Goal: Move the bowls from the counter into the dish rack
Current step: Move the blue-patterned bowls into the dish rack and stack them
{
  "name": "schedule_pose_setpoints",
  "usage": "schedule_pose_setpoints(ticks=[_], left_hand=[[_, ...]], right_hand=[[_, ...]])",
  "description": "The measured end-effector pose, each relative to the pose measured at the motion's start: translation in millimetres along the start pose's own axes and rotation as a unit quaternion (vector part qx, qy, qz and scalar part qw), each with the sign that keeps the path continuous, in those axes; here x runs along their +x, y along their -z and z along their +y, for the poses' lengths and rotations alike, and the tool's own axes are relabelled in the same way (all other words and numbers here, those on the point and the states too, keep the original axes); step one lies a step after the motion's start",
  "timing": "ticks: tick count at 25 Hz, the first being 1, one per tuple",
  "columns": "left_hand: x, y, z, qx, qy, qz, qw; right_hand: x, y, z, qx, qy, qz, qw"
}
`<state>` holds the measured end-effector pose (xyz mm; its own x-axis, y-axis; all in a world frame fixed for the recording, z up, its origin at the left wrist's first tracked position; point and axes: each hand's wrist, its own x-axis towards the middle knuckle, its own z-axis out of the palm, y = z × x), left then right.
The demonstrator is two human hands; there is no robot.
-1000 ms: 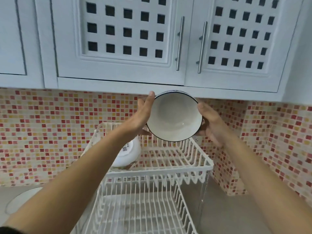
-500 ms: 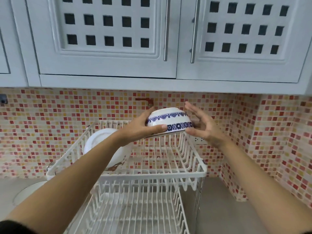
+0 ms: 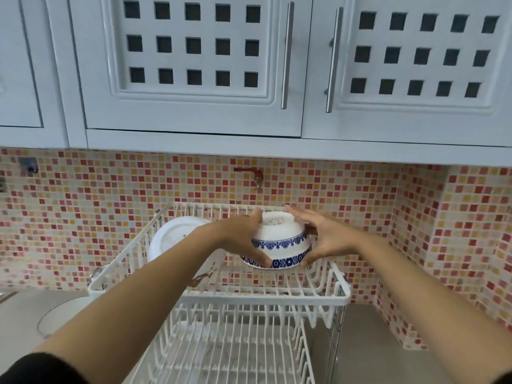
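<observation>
A white bowl with blue flower bands [image 3: 279, 242] is upside down at the upper tier of the white wire dish rack [image 3: 249, 296], low over its wires near the back right. My left hand [image 3: 241, 236] grips its left side and my right hand [image 3: 324, 239] holds its right side. A second white bowl [image 3: 173, 239] leans on its side at the left of the same tier, partly hidden by my left forearm. The lower tier [image 3: 235, 350] holds nothing that I can see.
White cupboards [image 3: 194, 65] hang low above the rack. A small red tap [image 3: 253, 174] sticks out of the mosaic wall just behind it. A round white lid or plate [image 3: 63, 314] lies on the grey counter at the left. Grey counter [image 3: 368, 342] runs to the right.
The bowl was turned from facing me to upside down, then lowered into the upper tier. Both hands stayed on it.
</observation>
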<state>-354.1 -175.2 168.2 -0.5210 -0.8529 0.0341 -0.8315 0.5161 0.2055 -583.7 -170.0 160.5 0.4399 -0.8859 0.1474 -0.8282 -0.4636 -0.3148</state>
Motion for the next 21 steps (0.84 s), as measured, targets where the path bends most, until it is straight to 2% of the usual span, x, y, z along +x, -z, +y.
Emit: schedule_pose_setpoints(ticks=[8, 14, 17, 21], left_hand=[[22, -30, -2, 0.041, 0.057, -0.049, 0.996], [25, -38, -1, 0.071, 0.082, -0.050, 0.993], [26, -36, 5, 0.119, 0.086, -0.041, 0.988], [25, -29, 17, 0.175, 0.099, -0.067, 0.977]], right_hand=[[18, -21, -1, -0.156, -0.035, -0.056, 0.985], [24, -26, -5, -0.183, -0.044, -0.068, 0.980], [25, -28, -8, -0.170, -0.056, -0.063, 0.982], [23, -26, -14, -0.192, -0.070, -0.084, 0.975]])
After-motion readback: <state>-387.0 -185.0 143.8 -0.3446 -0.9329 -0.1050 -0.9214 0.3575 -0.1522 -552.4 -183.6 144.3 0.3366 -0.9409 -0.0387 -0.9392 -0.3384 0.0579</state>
